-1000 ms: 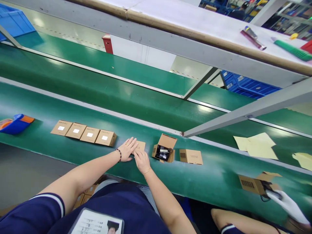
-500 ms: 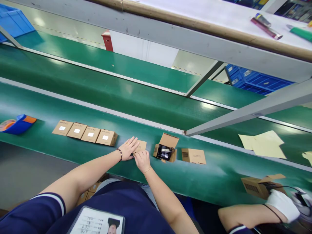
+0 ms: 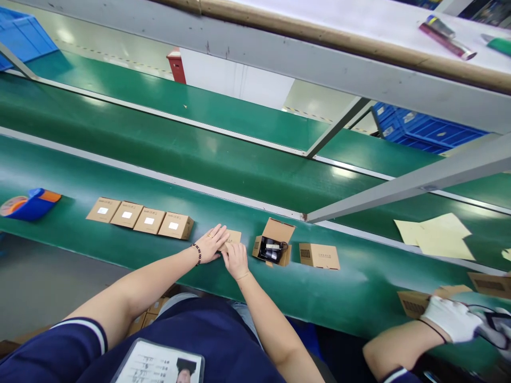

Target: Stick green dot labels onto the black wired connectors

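Green belt (image 3: 120,175); box (image 3: 234,235) flat, axis hidden

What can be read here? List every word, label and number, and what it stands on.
Nothing legible.
Four small brown cardboard boxes in a row: white labels, too small.
Brown cardboard box under left hand: print blurred.
Closed brown cardboard box: barcode and print, blurred.
White badge card: lines blurred.
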Tool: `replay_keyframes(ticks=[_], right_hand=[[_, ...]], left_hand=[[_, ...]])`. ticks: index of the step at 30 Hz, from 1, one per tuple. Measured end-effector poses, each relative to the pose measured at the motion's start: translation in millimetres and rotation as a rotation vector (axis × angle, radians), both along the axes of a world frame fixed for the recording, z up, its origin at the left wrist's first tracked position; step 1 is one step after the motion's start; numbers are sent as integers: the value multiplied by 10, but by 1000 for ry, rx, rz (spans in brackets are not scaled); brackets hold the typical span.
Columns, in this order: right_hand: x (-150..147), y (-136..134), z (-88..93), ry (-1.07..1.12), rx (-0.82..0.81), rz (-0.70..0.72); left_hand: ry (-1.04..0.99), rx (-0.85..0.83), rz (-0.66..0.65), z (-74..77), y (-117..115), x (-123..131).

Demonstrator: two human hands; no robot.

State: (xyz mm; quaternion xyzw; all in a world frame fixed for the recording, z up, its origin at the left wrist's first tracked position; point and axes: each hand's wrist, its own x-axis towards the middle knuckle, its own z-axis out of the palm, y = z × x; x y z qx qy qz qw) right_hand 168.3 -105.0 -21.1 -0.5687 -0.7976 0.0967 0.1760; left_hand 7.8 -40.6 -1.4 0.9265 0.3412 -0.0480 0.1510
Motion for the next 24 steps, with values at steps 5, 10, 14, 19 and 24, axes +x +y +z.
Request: replay_keyframes(ticks=[5, 10, 14, 19, 24], right_hand=[[78, 135, 43, 35, -196, -224], [280, 201, 111, 55, -440, 4], [188, 154, 278, 101, -330, 22], [-281, 383, 535, 58, -242, -282], [-643, 722, 464, 21, -416, -374]], left_hand=[[-11, 44, -4, -61, 6, -24], [-31, 58, -1, -94, 11, -115], [-99, 13, 131, 52, -114, -186], [-331, 51, 323, 374, -404, -239], [-286, 110, 344, 252, -486, -287]])
